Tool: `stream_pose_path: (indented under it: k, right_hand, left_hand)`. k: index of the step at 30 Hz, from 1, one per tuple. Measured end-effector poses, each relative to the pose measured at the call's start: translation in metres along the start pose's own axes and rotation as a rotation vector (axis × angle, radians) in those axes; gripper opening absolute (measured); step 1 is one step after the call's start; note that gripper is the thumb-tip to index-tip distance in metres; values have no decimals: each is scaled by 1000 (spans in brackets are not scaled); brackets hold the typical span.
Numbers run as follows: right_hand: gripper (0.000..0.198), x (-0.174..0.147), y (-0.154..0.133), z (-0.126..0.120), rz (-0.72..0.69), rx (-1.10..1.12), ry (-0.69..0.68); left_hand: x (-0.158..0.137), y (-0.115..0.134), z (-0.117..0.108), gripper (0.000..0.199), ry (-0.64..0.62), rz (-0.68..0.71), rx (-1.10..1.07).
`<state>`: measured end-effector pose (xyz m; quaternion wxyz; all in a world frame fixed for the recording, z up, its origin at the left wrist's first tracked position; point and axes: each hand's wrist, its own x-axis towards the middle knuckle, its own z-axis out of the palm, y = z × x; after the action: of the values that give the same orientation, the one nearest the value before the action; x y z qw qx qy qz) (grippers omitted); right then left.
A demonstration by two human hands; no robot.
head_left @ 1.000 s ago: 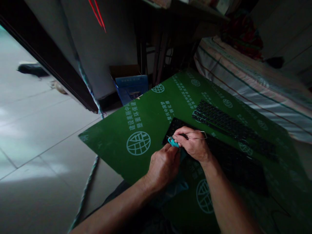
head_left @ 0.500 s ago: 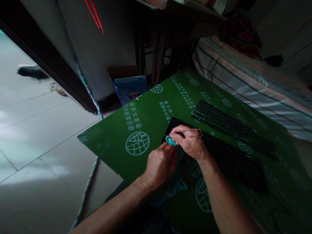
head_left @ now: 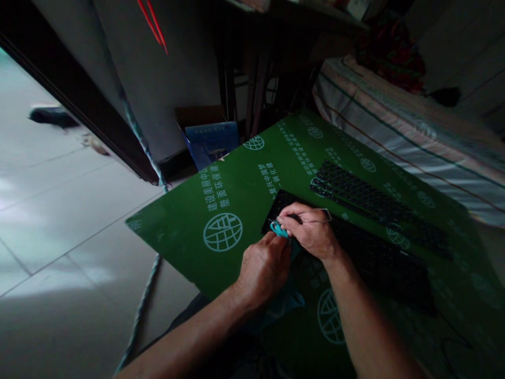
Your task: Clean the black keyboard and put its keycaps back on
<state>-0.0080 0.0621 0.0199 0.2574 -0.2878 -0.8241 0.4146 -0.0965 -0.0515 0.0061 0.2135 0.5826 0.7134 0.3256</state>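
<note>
My left hand [head_left: 263, 266] is closed, its fingers gripping a small teal bundle [head_left: 278, 228] that looks like twisted cloth or plastic. Just beyond it, my right hand [head_left: 311, 231] pinches a thin metal wire tool [head_left: 325, 215] with a squared bend at its back end. The front tip of the wire reaches the teal bundle. Bluish, limp sheet-like material [head_left: 294, 301] hangs below my hands, partly hidden by them. Under and behind my right hand lies a black keyboard base [head_left: 382, 271]. A separate black panel of keys [head_left: 371, 197] rests farther back.
A green board [head_left: 181, 210] with white globe prints and lettering carries the keyboard parts. A cable [head_left: 453, 329] trails at lower right. Past the far edge stand a blue box [head_left: 213, 138] and a bed [head_left: 394, 126]. A twisted rope [head_left: 144, 295] runs along the left side.
Both hands and the teal bundle have shifted slightly to the right. Their grips look the same, and the keyboard parts stay where they were.
</note>
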Motion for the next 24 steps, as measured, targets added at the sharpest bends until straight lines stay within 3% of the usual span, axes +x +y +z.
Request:
stream_pose_path:
  k: [24]
  right_hand:
    - [14, 1, 4, 1, 44, 32, 16]
  left_hand:
    - [-1, 2, 0, 15, 24, 18, 47]
